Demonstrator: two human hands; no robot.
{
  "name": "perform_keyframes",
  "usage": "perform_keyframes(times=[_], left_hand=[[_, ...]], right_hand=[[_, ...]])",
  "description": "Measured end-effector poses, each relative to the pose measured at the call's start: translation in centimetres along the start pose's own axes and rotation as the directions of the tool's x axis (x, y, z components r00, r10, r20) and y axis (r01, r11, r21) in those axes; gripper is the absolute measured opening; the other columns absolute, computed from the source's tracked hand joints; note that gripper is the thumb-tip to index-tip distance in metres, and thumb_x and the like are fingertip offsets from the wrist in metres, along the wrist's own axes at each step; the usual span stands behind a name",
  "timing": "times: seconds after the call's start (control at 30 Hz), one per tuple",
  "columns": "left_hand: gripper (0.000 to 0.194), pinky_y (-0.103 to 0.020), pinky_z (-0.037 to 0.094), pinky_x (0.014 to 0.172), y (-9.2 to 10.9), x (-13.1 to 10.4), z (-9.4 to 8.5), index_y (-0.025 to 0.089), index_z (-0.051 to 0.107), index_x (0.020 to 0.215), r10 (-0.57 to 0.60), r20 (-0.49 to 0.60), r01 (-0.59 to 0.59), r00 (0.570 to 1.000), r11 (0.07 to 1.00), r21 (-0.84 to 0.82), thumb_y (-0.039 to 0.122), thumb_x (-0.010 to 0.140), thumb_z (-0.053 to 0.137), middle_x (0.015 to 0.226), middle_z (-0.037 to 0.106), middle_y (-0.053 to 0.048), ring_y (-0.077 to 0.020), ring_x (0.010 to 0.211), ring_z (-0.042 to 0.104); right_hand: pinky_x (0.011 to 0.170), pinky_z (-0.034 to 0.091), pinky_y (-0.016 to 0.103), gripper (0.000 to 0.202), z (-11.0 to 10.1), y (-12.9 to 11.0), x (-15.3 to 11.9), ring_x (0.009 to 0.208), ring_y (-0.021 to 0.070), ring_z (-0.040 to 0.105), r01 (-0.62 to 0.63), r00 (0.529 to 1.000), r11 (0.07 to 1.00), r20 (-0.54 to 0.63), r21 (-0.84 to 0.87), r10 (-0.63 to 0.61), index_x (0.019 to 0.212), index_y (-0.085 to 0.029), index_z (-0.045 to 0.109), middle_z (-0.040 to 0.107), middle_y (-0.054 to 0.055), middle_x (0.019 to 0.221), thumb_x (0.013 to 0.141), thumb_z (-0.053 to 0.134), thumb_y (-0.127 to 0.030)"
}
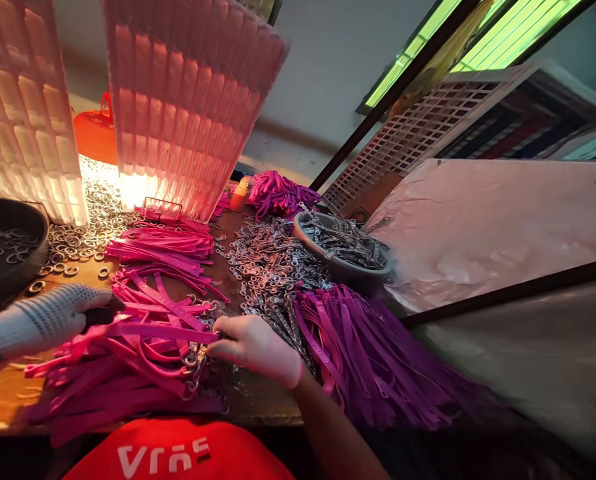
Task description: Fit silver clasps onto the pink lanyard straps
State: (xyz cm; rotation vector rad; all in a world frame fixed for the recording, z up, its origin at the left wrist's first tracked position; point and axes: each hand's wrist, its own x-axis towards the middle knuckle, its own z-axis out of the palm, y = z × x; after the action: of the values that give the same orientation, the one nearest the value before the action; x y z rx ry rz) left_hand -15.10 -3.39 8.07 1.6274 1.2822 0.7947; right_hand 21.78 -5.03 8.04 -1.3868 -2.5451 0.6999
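Note:
A pink strap point(165, 331) is stretched roughly level above a heap of other pink straps point(143, 373). My right hand point(251, 343), in a pale glove, pinches its right end between thumb and fingers. At the strap's left end is my left hand point(48, 317), in a white glove with dark dots. Its fingers are closed around something dark, which I cannot make out. Metal clasps and rings point(194, 363) lie at the right ends of the heaped straps, just below my right hand.
Metal clasps point(273, 260) are piled beyond my right hand, beside a grey bowl point(338, 270) of chains. Purple straps point(368, 360) hang over the table edge at right. Loose rings point(91, 233) and a black pan point(35, 267) lie left. Ribbed translucent panels point(178, 113) stand behind, near an orange lamp point(95, 137).

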Motion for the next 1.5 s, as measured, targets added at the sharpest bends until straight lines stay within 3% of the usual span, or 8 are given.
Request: perform_keyframes(times=[0.1, 0.2, 0.3, 0.4, 0.73, 0.97, 1.37, 1.5], left_hand=[[0.035, -0.019, 0.051, 0.063, -0.4, -0.1, 3.1, 0.022, 0.081, 0.091, -0.116, 0.011, 0.116, 0.993, 0.987, -0.11, 0.013, 0.061, 0.066, 0.088, 0.078, -0.003, -0.0164, 0.074, 0.066], [0.03, -0.015, 0.036, 0.043, 0.0, 0.6, 6.9, 0.017, 0.077, 0.101, -0.32, -0.001, 0.268, 0.947, 0.796, -0.542, 0.026, 0.073, 0.071, 0.084, 0.074, -0.007, -0.0078, 0.05, 0.048], [0.045, -0.016, 0.029, 0.039, 0.4, 1.6, 8.9, 0.012, 0.073, 0.108, -0.346, 0.269, 0.409, 0.899, 0.443, -0.798, 0.048, 0.081, 0.07, 0.099, 0.073, -0.017, -0.011, 0.058, 0.055], [0.05, -0.02, 0.042, 0.048, 0.5, 1.7, 9.4, 0.011, 0.072, 0.112, -0.224, 0.389, 0.445, 0.893, 0.32, -0.836, 0.052, 0.085, 0.066, 0.115, 0.07, -0.021, -0.0201, 0.082, 0.066], [0.024, -0.016, 0.033, 0.041, 0.1, -0.6, 10.8, 0.014, 0.064, 0.089, -0.289, 0.106, 0.283, 0.952, 0.688, -0.668, 0.034, 0.078, 0.072, 0.076, 0.07, -0.005, -0.0077, 0.05, 0.056], [0.028, -0.016, 0.028, 0.039, 2.3, -0.5, 12.6, 0.014, 0.059, 0.078, -0.247, 0.187, 0.309, 0.951, 0.73, -0.61, 0.041, 0.077, 0.067, 0.06, 0.058, 0.001, -0.006, 0.044, 0.046], [0.006, -0.025, 0.042, 0.061, 2.8, -0.1, 13.2, 0.016, 0.06, 0.071, 0.075, -0.036, -0.079, 0.996, 0.989, -0.123, 0.021, 0.069, 0.062, 0.072, 0.063, -0.002, -0.0131, 0.067, 0.051], [0.011, -0.019, 0.034, 0.047, 3.2, 0.1, 13.7, 0.018, 0.055, 0.077, -0.134, 0.118, 0.174, 0.984, 0.864, -0.472, 0.026, 0.071, 0.058, 0.065, 0.055, 0.002, -0.0094, 0.053, 0.045]], right_hand=[[0.072, 0.041, 0.02, 0.036, -0.3, 4.6, 2.3, 0.084, 0.0132, 0.068, -0.294, 0.954, 0.956, -0.06, 0.025, 0.295, 0.097, -0.022, 0.072, 0.075, 0.0, 0.09, 0.101, 0.047, -0.047], [0.077, 0.042, 0.027, 0.032, 0.9, 8.6, 6.2, 0.094, 0.0206, 0.069, -0.639, 0.763, 0.76, -0.221, -0.118, 0.607, 0.105, -0.014, 0.071, 0.075, 0.015, 0.101, 0.101, 0.048, -0.037], [0.077, 0.043, 0.031, 0.03, 3.0, 10.9, 9.4, 0.1, 0.0277, 0.069, -0.724, 0.686, 0.673, -0.264, -0.152, 0.678, 0.116, -0.005, 0.066, 0.071, 0.027, 0.109, 0.096, 0.053, -0.023], [0.076, 0.043, 0.029, 0.032, 4.5, 11.9, 10.6, 0.098, 0.0255, 0.07, -0.738, 0.668, 0.662, -0.285, -0.134, 0.687, 0.123, -0.007, 0.063, 0.072, 0.023, 0.108, 0.095, 0.052, -0.02], [0.085, 0.047, 0.024, 0.029, 4.1, 7.9, 7.4, 0.097, 0.0176, 0.065, -0.407, 0.867, 0.913, -0.305, 0.023, 0.394, 0.113, -0.013, 0.065, 0.072, 0.01, 0.106, 0.097, 0.042, -0.021], [0.093, 0.049, 0.032, 0.038, 4.0, -2.1, 3.8, 0.108, 0.0201, 0.061, 0.296, 0.904, 0.955, -0.328, 0.018, -0.274, 0.131, -0.022, 0.057, 0.065, 0.009, 0.12, 0.094, 0.05, -0.015], [0.062, 0.036, 0.026, 0.013, 3.6, -3.4, 2.5, 0.067, 0.0149, 0.058, 0.195, 0.922, 0.949, -0.284, -0.246, -0.263, 0.083, -0.019, 0.065, 0.067, 0.001, 0.074, 0.086, 0.054, -0.013], [0.056, 0.028, 0.026, 0.023, 4.0, -4.3, 2.4, 0.055, 0.0118, 0.052, 0.107, 0.923, 0.98, -0.349, -0.165, -0.16, 0.064, -0.02, 0.057, 0.061, -0.001, 0.06, 0.086, 0.052, -0.016]])
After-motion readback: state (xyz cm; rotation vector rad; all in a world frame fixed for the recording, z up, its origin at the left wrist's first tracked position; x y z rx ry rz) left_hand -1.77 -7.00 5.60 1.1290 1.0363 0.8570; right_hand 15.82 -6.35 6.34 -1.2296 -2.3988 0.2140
